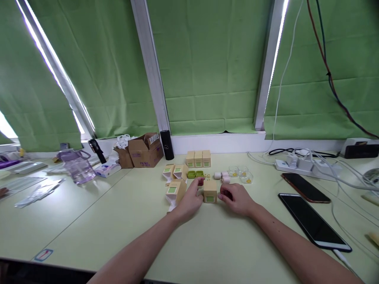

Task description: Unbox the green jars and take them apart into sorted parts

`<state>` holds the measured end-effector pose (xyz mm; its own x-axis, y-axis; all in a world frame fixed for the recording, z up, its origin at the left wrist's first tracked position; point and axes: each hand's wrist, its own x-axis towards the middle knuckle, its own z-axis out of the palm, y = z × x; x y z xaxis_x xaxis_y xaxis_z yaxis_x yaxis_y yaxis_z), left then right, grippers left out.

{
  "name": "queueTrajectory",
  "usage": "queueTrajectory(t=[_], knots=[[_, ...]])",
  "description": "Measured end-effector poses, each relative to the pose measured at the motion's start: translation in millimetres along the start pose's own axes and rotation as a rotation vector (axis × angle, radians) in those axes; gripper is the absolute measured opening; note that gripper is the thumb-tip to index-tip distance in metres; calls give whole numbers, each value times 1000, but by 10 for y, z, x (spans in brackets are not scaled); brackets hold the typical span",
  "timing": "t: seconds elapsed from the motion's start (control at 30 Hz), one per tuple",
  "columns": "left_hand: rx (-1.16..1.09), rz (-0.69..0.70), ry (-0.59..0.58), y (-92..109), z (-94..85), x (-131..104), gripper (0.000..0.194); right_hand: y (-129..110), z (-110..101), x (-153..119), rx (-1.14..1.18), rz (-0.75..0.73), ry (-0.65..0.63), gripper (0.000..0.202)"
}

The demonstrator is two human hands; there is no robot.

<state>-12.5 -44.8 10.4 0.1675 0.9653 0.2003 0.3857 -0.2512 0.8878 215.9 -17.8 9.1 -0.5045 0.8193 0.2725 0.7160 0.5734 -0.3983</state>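
A small closed tan carton with a green label stands upright between my hands. Close against its left side is my left hand, fingers stretched forward and apart from the thumb. At the right side, my right hand has its fingers curled, thumb and index tips together near the carton's edge; anything between them is hidden. Left of my left hand lies a larger-looking open carton, with two more open cartons behind it. Green trays, white-pink rolls and clear cups sit beyond my hands.
Three closed cartons stand in a row at the back. Two phones and a power strip with cables are at right. A brown box, black cylinder and purple bottle stand left. Another person's hand shows far left.
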Motion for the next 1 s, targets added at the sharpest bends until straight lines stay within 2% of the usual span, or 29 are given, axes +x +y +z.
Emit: queueTrajectory(t=[0.23,0.57,0.77,1.0], knots=[[-55,8,34,67,35,-2,57,-39,43,4,-87,8,-15,17],[27,5,88,-1,22,5,59,18,70,32,-88,34,17,19],[77,36,126,8,8,6,47,5,58,13,-4,-54,83,22],[161,40,129,-22,3,7,42,16,73,18,-4,-13,101,26]])
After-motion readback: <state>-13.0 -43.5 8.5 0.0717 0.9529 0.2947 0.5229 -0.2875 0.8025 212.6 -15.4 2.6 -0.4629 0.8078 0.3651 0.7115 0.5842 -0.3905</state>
